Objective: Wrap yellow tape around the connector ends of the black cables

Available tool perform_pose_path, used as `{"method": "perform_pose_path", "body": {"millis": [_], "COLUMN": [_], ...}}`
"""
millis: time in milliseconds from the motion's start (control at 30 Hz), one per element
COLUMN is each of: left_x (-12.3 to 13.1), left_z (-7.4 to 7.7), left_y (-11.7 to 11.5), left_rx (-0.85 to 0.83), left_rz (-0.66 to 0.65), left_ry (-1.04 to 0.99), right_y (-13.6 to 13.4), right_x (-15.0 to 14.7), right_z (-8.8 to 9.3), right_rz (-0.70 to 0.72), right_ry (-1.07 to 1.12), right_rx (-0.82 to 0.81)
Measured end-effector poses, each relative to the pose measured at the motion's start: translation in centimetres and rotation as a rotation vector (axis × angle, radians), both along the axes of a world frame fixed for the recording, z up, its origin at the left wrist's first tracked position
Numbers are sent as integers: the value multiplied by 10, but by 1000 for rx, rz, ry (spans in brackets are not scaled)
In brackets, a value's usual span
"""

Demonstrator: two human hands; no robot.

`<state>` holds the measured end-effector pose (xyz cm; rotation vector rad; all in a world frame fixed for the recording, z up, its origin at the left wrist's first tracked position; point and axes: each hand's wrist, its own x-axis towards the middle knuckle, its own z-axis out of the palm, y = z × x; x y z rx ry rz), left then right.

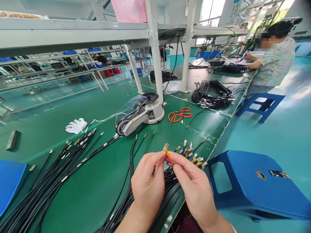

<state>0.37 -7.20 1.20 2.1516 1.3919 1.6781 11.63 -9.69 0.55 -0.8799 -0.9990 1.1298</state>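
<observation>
Both my hands meet over the front of the green bench. My left hand [149, 176] pinches a cable end with a small metal connector [166, 146] pointing up. At the same spot, the fingers of my right hand [194, 181] press orange-yellow tape [168, 153] against the connector's base. Below and behind them lies a bundle of black cables [128, 191], many ends carrying metal connectors and amber tape. Another bundle of black cables [63, 171] spreads over the left side. A grey tape dispenser [141, 116] stands beyond my hands.
Orange-handled scissors [179, 115] lie right of the dispenser, a white glove [76, 125] to its left. Coiled black cables [211, 94] sit farther back. A blue stool [257, 184] stands at the right. One person [274, 61] sits farther along the bench. Shelf posts [155, 51] rise behind.
</observation>
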Motion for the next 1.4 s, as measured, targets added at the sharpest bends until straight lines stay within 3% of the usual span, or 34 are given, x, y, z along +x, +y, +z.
{"method": "perform_pose_path", "body": {"millis": [1000,1400], "left_x": [1,1], "left_z": [3,13], "left_y": [-3,0], "left_rx": [-141,-385], "left_rz": [81,-6], "left_ry": [-62,-278], "right_y": [6,8], "right_x": [0,0], "right_z": [3,2], "right_rz": [38,64], "right_ry": [-7,33], "right_rx": [-35,-40]}}
